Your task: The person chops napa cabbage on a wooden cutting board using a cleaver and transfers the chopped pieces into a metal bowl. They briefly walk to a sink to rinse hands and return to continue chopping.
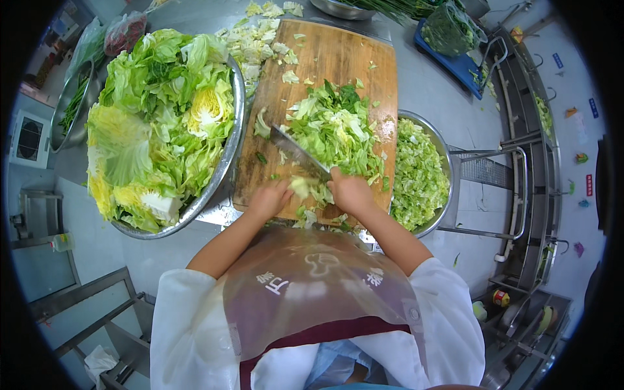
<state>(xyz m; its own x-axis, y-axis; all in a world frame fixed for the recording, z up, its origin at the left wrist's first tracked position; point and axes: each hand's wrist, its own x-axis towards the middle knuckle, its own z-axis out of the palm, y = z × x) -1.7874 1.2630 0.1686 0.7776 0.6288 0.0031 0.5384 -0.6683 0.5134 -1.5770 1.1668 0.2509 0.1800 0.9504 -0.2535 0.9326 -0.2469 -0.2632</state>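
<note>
My right hand [351,191] grips a knife [302,152] whose broad blade points up and left over a wooden cutting board [336,53]. Against the blade's right side lies a heap of chopped leafy greens [336,131]. My left hand [269,197] is at the board's near left edge, beside a blurred pale leaf piece [301,186]; whether the fingers hold it I cannot tell. Left of the board, a large metal basin [237,117] holds whole leaves and cut cabbage heads [209,109]. A metal bowl [446,168] of finely chopped greens [418,175] stands to the right.
Cabbage pieces [251,46] lie beyond the board's left edge. A blue scale [451,63] with a bagged green vegetable [446,31] stands at the back right. A smaller bowl [80,119] holds green stalks at the left. A metal tubular frame [524,195] stands beyond the right bowl.
</note>
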